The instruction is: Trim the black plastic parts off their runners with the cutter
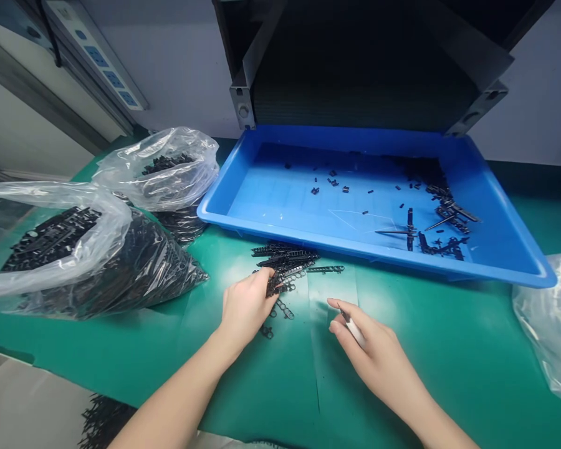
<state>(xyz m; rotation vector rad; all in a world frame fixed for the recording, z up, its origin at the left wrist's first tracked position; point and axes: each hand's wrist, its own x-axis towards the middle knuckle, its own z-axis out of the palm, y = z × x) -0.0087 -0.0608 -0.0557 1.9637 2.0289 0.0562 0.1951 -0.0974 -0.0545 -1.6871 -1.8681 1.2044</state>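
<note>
My left hand [245,302] reaches into a small pile of black plastic strips [287,255] on the green table, its fingers curled round some of them. The fingertips are partly hidden among the strips. A few black pieces with round holes [285,310] lie loose beside that hand. To the right, my right hand [374,343] hovers over the table with a slim white-handled tool [355,332] held in its curled fingers. The tool's dark tip points up and left; its exact kind cannot be made out.
A blue tray [374,252] holding scattered black bits stands behind the pile, under a dark machine chute [364,68]. Two clear bags of black parts, one nearer [154,268] and one farther [201,149], stand left. Another clear bag [556,337] lies at right.
</note>
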